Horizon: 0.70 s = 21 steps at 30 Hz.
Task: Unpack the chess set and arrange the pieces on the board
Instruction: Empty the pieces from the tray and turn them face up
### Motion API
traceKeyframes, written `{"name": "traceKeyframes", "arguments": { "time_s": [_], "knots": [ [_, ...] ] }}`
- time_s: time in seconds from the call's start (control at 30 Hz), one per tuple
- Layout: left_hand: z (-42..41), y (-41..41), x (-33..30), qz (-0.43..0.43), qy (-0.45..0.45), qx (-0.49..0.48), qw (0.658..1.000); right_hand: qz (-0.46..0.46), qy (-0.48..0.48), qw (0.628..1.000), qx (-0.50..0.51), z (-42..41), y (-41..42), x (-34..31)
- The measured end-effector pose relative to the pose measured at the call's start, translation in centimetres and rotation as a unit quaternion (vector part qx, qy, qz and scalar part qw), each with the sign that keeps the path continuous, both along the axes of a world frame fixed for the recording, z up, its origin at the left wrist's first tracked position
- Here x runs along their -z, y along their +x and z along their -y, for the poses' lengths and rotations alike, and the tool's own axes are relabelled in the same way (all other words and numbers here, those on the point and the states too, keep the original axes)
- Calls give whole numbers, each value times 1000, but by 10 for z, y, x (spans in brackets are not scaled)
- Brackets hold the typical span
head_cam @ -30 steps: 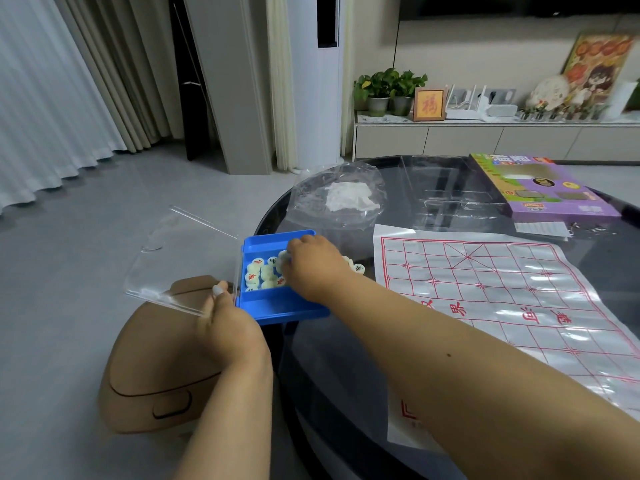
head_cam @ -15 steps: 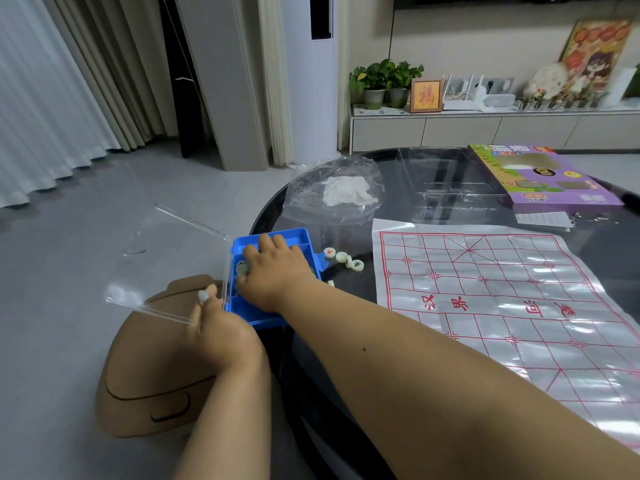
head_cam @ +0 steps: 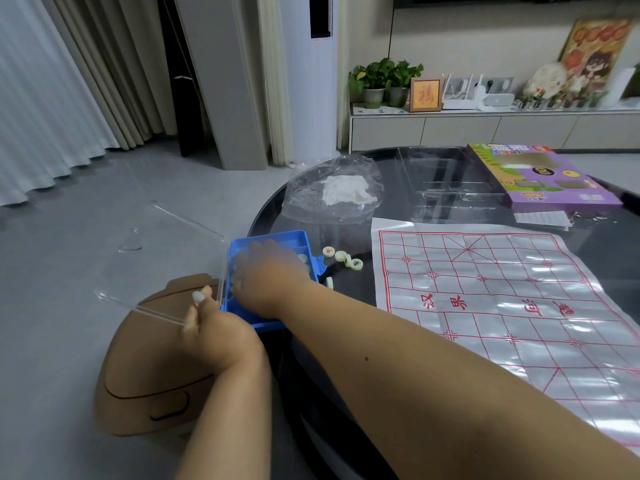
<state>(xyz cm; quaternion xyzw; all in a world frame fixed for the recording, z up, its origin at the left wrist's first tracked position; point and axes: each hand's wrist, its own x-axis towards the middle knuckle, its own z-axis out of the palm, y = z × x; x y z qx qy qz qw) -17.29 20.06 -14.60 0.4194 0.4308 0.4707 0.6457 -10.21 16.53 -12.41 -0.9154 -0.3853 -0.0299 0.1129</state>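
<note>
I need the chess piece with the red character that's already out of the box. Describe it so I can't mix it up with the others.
Start at the dark round table and find the blue box on its left edge, beside the red-lined board sheet. Just right of the box lies a short row of three cream discs. The red-marked piece is the leftmost, nearest the box; the one at the far end, the dark-marked piece, shows a dark character.

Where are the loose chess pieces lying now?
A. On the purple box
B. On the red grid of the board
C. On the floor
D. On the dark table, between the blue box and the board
D: the chess pieces lie on the dark table, right of the blue box and left of the board.
</note>
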Motion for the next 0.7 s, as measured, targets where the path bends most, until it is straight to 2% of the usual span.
{"name": "traceKeyframes", "arguments": {
  "time_s": [0.3, 0.7],
  "knots": [
    [-1, 0, 1, 2, -4, -3, 1000, -12, 33, 999, -36, 0, -1, 1],
    [1, -2, -2, 3, -11, 3, 1000, -7, 35, 999, -5, 0, 0, 4]
  ]
}}
